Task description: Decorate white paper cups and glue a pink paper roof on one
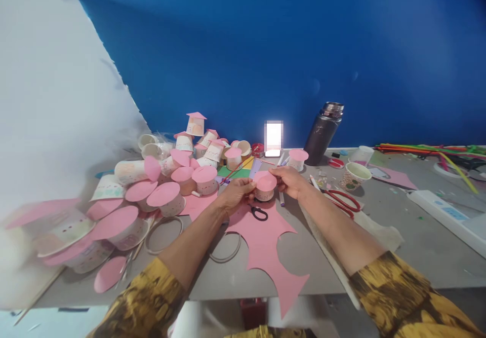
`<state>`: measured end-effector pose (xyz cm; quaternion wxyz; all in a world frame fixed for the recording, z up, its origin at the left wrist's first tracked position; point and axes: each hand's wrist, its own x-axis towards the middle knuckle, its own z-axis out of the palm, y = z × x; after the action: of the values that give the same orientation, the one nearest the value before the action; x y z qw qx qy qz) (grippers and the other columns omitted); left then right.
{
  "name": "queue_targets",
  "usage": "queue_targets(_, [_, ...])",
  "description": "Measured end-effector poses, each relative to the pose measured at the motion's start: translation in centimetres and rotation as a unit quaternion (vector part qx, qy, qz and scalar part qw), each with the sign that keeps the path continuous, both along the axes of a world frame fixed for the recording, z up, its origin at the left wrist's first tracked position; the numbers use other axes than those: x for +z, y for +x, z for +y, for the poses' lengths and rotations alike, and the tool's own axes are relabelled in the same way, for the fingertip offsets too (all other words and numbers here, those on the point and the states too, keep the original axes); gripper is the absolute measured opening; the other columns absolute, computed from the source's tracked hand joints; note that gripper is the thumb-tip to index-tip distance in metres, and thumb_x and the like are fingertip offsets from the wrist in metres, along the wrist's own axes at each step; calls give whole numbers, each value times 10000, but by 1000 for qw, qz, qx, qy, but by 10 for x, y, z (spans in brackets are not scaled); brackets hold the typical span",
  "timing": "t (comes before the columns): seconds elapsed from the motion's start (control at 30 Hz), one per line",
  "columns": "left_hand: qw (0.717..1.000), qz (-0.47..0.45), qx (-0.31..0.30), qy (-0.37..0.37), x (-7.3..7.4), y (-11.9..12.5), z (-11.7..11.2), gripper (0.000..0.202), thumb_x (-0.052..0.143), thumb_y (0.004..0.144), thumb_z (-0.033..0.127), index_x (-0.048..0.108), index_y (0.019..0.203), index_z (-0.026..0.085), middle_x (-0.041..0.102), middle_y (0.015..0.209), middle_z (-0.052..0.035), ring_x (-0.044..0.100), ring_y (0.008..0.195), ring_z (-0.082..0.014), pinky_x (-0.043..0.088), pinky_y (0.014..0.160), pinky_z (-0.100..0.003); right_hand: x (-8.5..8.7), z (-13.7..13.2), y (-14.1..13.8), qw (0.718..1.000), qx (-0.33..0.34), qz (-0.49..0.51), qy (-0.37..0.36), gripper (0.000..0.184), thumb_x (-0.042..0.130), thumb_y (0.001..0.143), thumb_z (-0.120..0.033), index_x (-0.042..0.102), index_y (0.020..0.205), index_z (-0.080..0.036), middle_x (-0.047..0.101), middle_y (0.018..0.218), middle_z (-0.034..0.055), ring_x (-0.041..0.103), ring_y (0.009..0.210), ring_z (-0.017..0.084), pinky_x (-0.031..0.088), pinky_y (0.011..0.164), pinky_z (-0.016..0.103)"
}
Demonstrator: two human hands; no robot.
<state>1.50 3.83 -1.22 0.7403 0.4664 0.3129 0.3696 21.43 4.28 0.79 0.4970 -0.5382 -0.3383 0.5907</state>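
Observation:
A small printed paper cup [265,195] stands upside down in front of me, with a pink paper cone [265,181] on top like a roof. My left hand [240,192] pinches the cone's left edge between thumb and fingers. On the opposite side, the fingers of my right hand [287,180] close on its right edge. Just below the cup lie black-handled scissors [259,214], their blades hidden. Under them spreads a pink paper sheet [261,247] with round pieces cut from its sides.
Many pink-topped cups [165,196] are heaped on the left. Another capped cup [297,159] stands behind my right hand. A dark thermos [322,134], red-handled scissors [343,202], an open cup [356,176] and a white power strip [448,216] sit to the right.

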Motion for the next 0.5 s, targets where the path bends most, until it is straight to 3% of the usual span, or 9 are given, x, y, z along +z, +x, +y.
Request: queue_targets(0.5, [999,-6,22,-22,-2,4,-1,427,989,561,363,642,649,131,562,547,9,480,489,-76,363,486,-210,-2,0,0,1000,-3,3,21,311,814,758,-307,551,651,-181,447,518,-64,340,456,57,181,382,161])
